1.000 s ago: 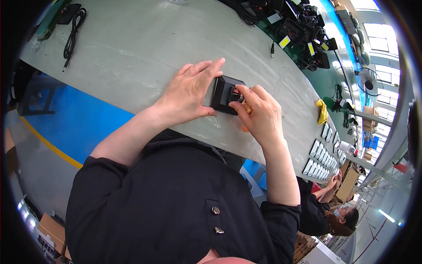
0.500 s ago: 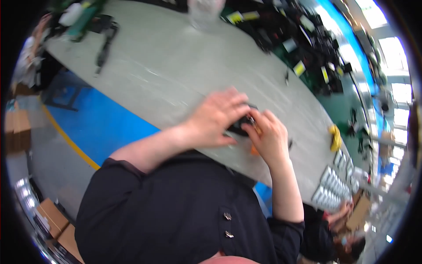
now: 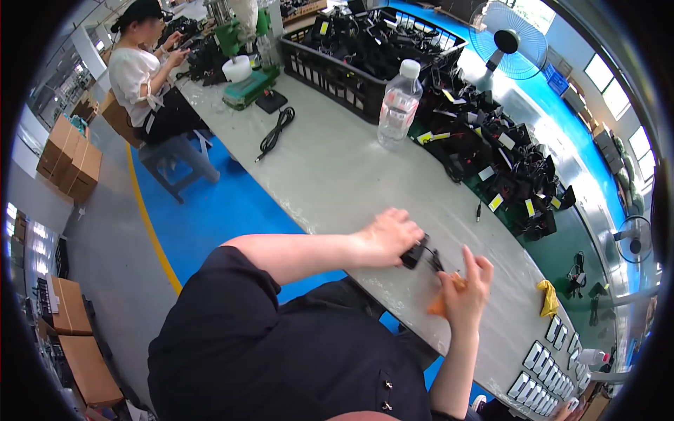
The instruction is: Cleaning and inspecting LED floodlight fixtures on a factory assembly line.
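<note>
My left hand [image 3: 390, 238] is closed around one end of a small black power adapter [image 3: 414, 253], just above the grey tabletop. A thin black cable [image 3: 435, 259] runs from the adapter toward my right hand [image 3: 469, 293]. That hand has its index finger raised, while its thumb and other fingers curl around a soft-looking orange piece [image 3: 439, 306]. What the orange piece is I cannot make out, since the fingers partly cover it.
A water bottle [image 3: 400, 105] stands beyond my hands, before a black crate [image 3: 337, 70] of adapters. More adapters [image 3: 516, 168] lie heaped at the far right. A coiled cable [image 3: 275, 133] lies to the left. Near right are a yellow cloth [image 3: 547, 298] and rows of white-and-black pieces [image 3: 547, 372]. A person [image 3: 144, 70] sits far left.
My hands were together over the black adapter; now they are apart, the left with the adapter and the right with the orange piece. The view has swung, bringing the crate into sight.
</note>
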The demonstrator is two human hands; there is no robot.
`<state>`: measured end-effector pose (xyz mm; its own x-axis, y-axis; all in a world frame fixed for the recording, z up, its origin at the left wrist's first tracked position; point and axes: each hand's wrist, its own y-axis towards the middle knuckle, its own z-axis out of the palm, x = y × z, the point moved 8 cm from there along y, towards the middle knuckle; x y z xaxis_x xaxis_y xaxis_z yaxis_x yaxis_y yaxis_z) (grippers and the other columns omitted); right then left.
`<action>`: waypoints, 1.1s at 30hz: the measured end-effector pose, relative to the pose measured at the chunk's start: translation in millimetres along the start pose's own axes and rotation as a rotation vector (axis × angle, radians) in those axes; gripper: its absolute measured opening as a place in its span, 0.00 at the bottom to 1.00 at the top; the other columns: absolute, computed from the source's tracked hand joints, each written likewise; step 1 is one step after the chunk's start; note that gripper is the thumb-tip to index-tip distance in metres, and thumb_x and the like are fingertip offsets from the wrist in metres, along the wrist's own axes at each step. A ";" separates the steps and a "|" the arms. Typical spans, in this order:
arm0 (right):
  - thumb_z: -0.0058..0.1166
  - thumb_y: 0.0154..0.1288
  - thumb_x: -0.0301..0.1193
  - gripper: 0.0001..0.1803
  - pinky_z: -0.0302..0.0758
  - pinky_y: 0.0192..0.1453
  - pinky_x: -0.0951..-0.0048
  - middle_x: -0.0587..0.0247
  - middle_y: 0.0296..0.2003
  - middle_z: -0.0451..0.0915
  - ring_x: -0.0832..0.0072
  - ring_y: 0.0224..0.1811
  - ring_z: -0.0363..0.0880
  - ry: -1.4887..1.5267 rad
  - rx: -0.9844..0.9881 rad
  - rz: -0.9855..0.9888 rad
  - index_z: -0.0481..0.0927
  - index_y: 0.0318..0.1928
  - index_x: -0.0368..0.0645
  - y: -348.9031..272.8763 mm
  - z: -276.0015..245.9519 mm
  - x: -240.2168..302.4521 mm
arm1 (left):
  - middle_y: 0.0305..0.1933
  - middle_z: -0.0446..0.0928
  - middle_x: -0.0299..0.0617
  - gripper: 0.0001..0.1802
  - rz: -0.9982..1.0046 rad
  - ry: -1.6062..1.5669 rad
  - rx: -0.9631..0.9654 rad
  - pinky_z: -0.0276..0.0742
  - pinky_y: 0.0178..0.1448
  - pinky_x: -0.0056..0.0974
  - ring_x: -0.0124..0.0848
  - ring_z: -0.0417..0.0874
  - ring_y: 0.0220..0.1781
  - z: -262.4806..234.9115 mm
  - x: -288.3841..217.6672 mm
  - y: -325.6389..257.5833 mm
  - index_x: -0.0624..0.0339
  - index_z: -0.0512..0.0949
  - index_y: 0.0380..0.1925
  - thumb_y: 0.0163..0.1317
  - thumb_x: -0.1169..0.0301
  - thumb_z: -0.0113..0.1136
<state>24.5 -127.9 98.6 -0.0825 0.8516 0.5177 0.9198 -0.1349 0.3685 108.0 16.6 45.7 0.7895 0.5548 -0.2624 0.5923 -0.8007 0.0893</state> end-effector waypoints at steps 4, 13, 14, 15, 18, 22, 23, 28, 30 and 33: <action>0.65 0.50 0.26 0.26 0.72 0.51 0.66 0.53 0.45 0.72 0.60 0.49 0.73 0.140 -0.126 0.159 0.79 0.53 0.41 -36.5 -39.3 -37.5 | 0.53 0.75 0.42 0.35 -0.233 -0.044 0.034 0.71 0.63 0.47 0.50 0.71 0.59 -31.5 103.1 -41.7 0.55 0.73 0.52 0.39 0.65 0.73; 0.56 0.65 0.26 0.12 0.71 0.40 0.80 0.67 0.36 0.74 0.83 0.35 0.72 0.748 -0.228 0.650 0.79 0.48 0.37 -93.0 -13.0 -105.3 | 0.55 0.74 0.50 0.41 -0.492 0.201 -0.270 0.67 0.66 0.46 0.49 0.68 0.63 -104.7 304.4 -128.0 0.58 0.71 0.56 0.37 0.61 0.73; 0.55 0.66 0.27 0.11 0.71 0.39 0.81 0.68 0.35 0.74 0.83 0.33 0.72 0.672 -0.297 0.609 0.79 0.47 0.36 -95.5 -18.3 -106.0 | 0.56 0.73 0.51 0.42 -0.576 0.217 -0.096 0.67 0.66 0.46 0.49 0.69 0.63 -107.8 314.6 -128.5 0.58 0.70 0.58 0.37 0.62 0.73; 0.54 0.67 0.27 0.10 0.71 0.38 0.82 0.69 0.33 0.74 0.84 0.32 0.71 0.594 -0.366 0.568 0.78 0.47 0.36 -97.4 -22.2 -106.6 | 0.58 0.72 0.51 0.43 -0.656 0.236 0.079 0.67 0.67 0.46 0.48 0.69 0.64 -117.5 319.9 -127.1 0.58 0.68 0.59 0.38 0.62 0.72; 0.54 0.67 0.27 0.10 0.71 0.38 0.81 0.68 0.34 0.74 0.83 0.33 0.71 0.601 -0.478 0.649 0.77 0.46 0.36 -124.0 -17.8 -120.9 | 0.62 0.68 0.49 0.37 -0.656 0.254 -0.055 0.68 0.66 0.44 0.45 0.69 0.65 -174.9 310.7 -89.1 0.57 0.66 0.62 0.49 0.66 0.64; 0.53 0.68 0.25 0.07 0.71 0.41 0.80 0.67 0.34 0.74 0.81 0.35 0.71 0.424 -0.529 0.593 0.76 0.43 0.36 -133.6 -10.7 -110.0 | 0.65 0.65 0.50 0.30 -0.327 0.209 -0.416 0.67 0.67 0.43 0.46 0.69 0.65 -228.3 285.2 40.5 0.55 0.66 0.62 0.58 0.65 0.59; 0.52 0.68 0.25 0.05 0.71 0.42 0.79 0.66 0.34 0.74 0.81 0.36 0.71 0.459 -0.517 0.634 0.76 0.41 0.36 -132.9 -7.8 -111.0 | 0.67 0.63 0.52 0.30 -0.308 0.265 -0.437 0.66 0.68 0.43 0.47 0.68 0.66 -227.0 296.1 69.1 0.54 0.66 0.63 0.59 0.64 0.59; 0.53 0.67 0.24 0.04 0.71 0.41 0.79 0.66 0.34 0.74 0.80 0.35 0.72 0.430 -0.524 0.659 0.76 0.38 0.36 -131.1 -7.7 -108.1 | 0.75 0.49 0.55 0.53 -0.675 0.265 -0.150 0.54 0.75 0.47 0.51 0.54 0.75 -178.7 382.7 154.8 0.47 0.57 0.70 0.44 0.45 0.69; 0.53 0.66 0.24 0.03 0.71 0.41 0.79 0.66 0.33 0.74 0.80 0.35 0.72 0.378 -0.527 0.675 0.76 0.37 0.36 -131.8 -7.7 -107.4 | 0.76 0.47 0.53 0.57 -0.821 0.205 -0.119 0.50 0.76 0.49 0.55 0.49 0.76 -165.7 404.0 157.7 0.46 0.57 0.70 0.40 0.42 0.70; 0.52 0.67 0.24 0.03 0.69 0.39 0.81 0.69 0.31 0.74 0.83 0.33 0.70 0.322 -0.505 0.630 0.76 0.36 0.37 -131.9 -7.9 -105.9 | 0.69 0.62 0.52 0.56 -0.727 0.366 -0.038 0.59 0.73 0.50 0.54 0.57 0.72 -164.2 405.9 168.5 0.54 0.61 0.67 0.41 0.39 0.70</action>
<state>-91.1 -204.3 1.3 0.2094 0.3682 0.9059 0.5565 -0.8066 0.1992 554.6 144.0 112.0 0.2043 0.9769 0.0628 0.9768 -0.2076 0.0521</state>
